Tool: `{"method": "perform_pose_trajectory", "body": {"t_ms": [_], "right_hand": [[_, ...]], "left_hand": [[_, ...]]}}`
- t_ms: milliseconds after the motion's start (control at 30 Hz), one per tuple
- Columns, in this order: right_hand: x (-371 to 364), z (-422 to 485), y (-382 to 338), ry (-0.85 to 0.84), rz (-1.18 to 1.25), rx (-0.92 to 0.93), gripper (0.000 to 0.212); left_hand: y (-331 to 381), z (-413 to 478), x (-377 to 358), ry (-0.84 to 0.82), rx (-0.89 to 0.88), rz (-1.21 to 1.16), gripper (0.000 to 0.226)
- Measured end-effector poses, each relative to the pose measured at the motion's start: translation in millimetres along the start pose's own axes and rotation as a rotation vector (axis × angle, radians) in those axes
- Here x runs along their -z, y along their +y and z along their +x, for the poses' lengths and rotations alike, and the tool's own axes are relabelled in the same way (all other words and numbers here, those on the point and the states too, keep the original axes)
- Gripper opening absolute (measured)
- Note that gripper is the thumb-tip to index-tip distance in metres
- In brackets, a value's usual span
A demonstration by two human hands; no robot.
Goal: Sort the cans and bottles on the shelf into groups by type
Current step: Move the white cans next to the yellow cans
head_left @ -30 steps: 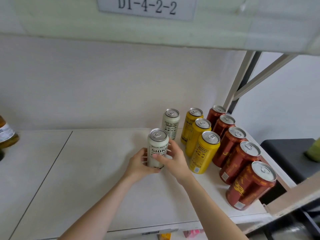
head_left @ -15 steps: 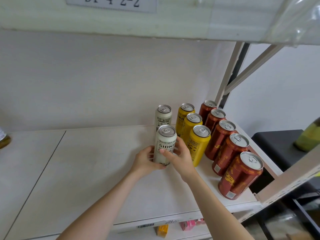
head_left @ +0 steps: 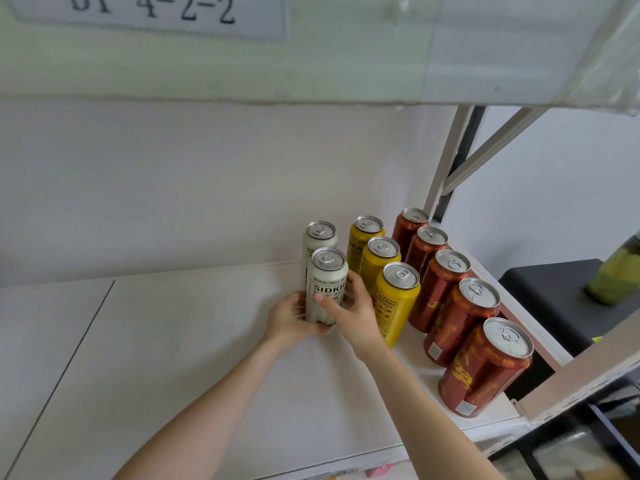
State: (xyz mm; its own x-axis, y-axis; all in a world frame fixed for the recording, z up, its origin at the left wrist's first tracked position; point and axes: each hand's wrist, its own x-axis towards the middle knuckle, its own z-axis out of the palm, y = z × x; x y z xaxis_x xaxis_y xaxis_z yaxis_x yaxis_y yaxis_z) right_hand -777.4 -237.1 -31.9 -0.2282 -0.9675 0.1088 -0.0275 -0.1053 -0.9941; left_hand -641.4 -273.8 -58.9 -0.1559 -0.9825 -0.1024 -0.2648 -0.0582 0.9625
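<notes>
Two hands hold one white can, which stands upright with its long axis vertical, low over the shelf. I cannot tell whether its base touches the board, because the palm hides it. The left hand curls round the lower wall from 9 o'clock. The right hand wraps the can from 3 o'clock, with its thumb across the label and its fingers round the far side. Both hands are clamped on the can and neither is nearer than the other.

A second white can stands at 12 o'clock, just behind the held one, so I judge that the coming move is a short set-down in line with it. At 3 o'clock, three yellow cans form a row running back toward 12. The nearest of them stands just beside my right knuckles, so that side is tight and I would draw the right hand out toward 6, not sideways. Five red cans form the next row out at 3 o'clock. The front one sits near the front lip and the shelf's right end.

Bare board spreads from 7 to 10 o'clock, which gives the left hand free withdrawal. The front lip lies at 6 o'clock, well apart from the held can. The wall closes 12 o'clock behind the rear cans.
</notes>
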Motion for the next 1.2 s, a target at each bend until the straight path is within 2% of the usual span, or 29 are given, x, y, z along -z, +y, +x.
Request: {"method": "perform_pose_trajectory", "body": {"t_ms": [567,733,867,967,1067,1200], "right_hand": [[-3.6,10.5,0.2,0.016,0.005,-0.012,0.064],[-2.7,7.4,-4.4,0.02,0.011,-0.033,0.057],[-1.2,-0.1,-5.6,0.021,0.033,-0.073,0.049],[-0.2,-9.0,-4.9,0.106,0.024,-0.136,0.046],[0.2,-21.4,-0.9,0.165,-0.078,-0.143,0.04],[1.4,-44.1,6.9,0.125,-0.357,-0.138,0.047]], "left_hand": [[-3.5,16.3,1.7,-0.009,-0.014,-0.017,0.06],[-5.4,13.8,8.0,-0.032,-0.027,0.015,0.059],[-13.8,11.5,20.7,0.042,-0.026,0.077,0.054],[-26.0,8.1,42.0,0.116,-0.021,0.136,0.052],[-39.2,-3.3,71.2,0.21,-0.03,0.217,0.048],[-51.0,-30.0,107.9,0.285,-0.082,0.5,0.044]]}}
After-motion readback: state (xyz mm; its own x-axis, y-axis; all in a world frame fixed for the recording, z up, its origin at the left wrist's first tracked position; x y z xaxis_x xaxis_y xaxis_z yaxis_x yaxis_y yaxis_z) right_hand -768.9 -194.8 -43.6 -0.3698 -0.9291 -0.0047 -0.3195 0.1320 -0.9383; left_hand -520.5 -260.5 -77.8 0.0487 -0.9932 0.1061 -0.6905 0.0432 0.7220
